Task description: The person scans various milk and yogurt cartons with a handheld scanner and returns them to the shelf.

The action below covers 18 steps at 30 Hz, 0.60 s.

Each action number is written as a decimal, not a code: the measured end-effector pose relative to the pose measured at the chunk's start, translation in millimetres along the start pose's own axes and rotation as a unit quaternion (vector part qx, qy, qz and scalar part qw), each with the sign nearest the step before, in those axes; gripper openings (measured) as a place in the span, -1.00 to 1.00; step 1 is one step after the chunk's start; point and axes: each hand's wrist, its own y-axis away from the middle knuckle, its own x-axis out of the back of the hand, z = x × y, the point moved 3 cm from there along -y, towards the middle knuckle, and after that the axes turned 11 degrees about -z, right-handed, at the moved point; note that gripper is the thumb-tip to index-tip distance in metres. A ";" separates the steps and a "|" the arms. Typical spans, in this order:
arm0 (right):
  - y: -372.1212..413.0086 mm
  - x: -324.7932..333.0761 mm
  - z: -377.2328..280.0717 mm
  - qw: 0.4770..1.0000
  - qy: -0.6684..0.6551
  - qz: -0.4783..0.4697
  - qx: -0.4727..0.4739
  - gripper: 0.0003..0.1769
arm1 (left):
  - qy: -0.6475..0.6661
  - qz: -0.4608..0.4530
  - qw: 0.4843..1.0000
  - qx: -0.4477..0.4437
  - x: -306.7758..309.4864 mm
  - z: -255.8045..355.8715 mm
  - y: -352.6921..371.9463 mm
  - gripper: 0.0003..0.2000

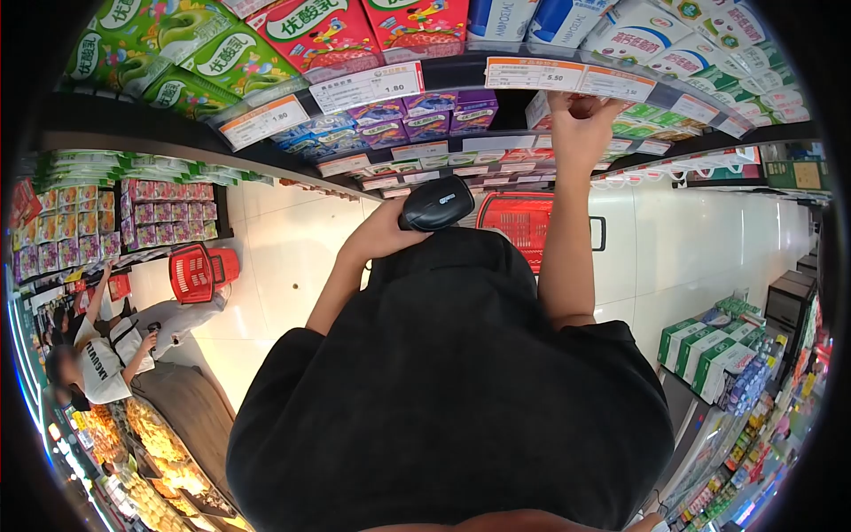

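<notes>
My left hand (383, 232) grips a black handheld scanner (437, 205) held in front of my black shirt, pointing toward the shelves. My right hand (578, 124) is raised to the shelf edge, fingers pinching at a white and orange price label (534, 74) on the rail. Above the rail stand white and blue milk cartons (631, 35). Purple drink boxes (425, 113) sit on the shelf below it.
Red and green drink packs (266, 40) fill the top shelf at left. A red shopping basket (521, 223) rests on the white floor below my arms. Another person (106, 355) crouches at left beside a second red basket (199, 270). Green boxes (709, 350) stack at right.
</notes>
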 end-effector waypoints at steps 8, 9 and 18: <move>-0.3 -12.4 6.0 0.982 -0.049 0.150 0.104 -0.17 | 0.022 -0.001 1.000 0.003 -0.4 -1.0 -0.5 -0.58; 0.2 -12.6 5.1 0.983 -0.027 0.148 0.109 -0.19 | 0.021 0.000 1.000 0.001 0.4 -1.3 -0.6 -0.58; 9.2 -13.5 -8.5 0.986 -0.013 0.133 0.105 -0.21 | 0.009 -0.018 1.000 -0.001 2.3 -1.1 -3.4 -0.51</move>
